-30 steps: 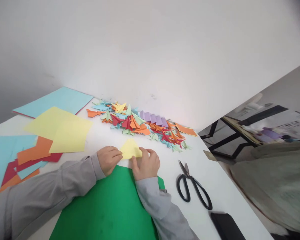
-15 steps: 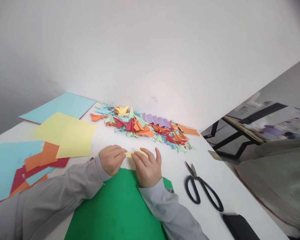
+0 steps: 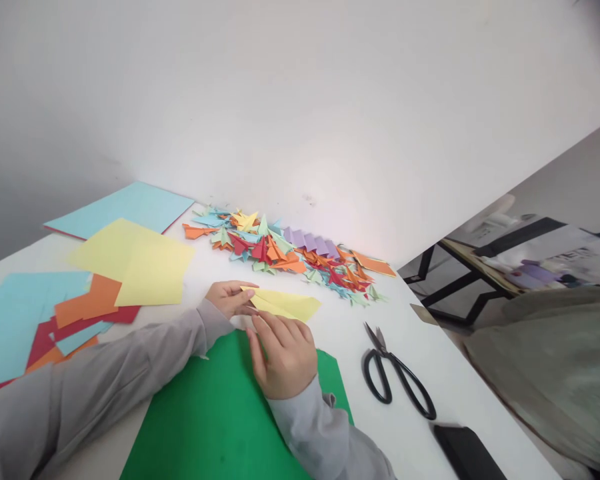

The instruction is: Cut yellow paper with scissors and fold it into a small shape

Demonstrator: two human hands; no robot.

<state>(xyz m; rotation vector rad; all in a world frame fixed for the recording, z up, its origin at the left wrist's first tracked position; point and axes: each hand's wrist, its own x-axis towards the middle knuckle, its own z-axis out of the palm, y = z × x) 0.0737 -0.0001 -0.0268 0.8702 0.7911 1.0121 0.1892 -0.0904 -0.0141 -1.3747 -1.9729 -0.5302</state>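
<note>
One creased piece of yellow paper (image 3: 293, 305) is just past the far edge of the green sheet (image 3: 205, 413), and the left hand (image 3: 225, 298) has it — pinched at its left end between thumb and fingers. Right in close is the right hand (image 3: 287, 360), fingers curled at the paper's near edge, though I cannot tell whether they grip it. Beyond them, a bright heap of folded paper (image 3: 277, 257) runs along the wall (image 3: 300, 120). Over to the right, scissors (image 3: 384, 351) lie on the white table (image 3: 340, 327) — blades slightly parted.
</note>
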